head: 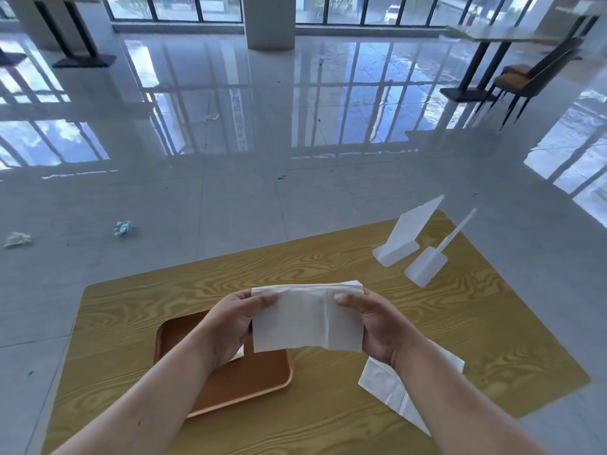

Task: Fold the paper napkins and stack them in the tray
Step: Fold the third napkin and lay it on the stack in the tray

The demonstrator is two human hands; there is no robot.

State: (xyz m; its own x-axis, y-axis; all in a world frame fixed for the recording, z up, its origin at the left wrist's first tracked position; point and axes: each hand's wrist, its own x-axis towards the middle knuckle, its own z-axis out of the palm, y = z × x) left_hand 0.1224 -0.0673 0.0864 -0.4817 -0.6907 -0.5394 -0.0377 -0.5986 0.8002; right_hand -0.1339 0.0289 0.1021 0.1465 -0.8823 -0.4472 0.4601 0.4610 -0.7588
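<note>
A white paper napkin [302, 318], folded over at its top edge, hangs in the air above the table. My left hand [235, 323] pinches its left upper corner and my right hand [371, 323] pinches its right upper corner. Under my left hand lies the brown tray [249, 382], and a small white corner of another napkin [239, 353] shows on it beside my wrist. More unfolded white napkins [391, 385] lie flat on the table under my right forearm, partly hidden by it.
The wood-grain table [328, 267] carries two white plastic sign stands [402, 238] [427, 264] at its far right. Crumpled scraps [123, 228] [16, 239] lie on the shiny tiled floor beyond. A chair [532, 77] and another table stand far right.
</note>
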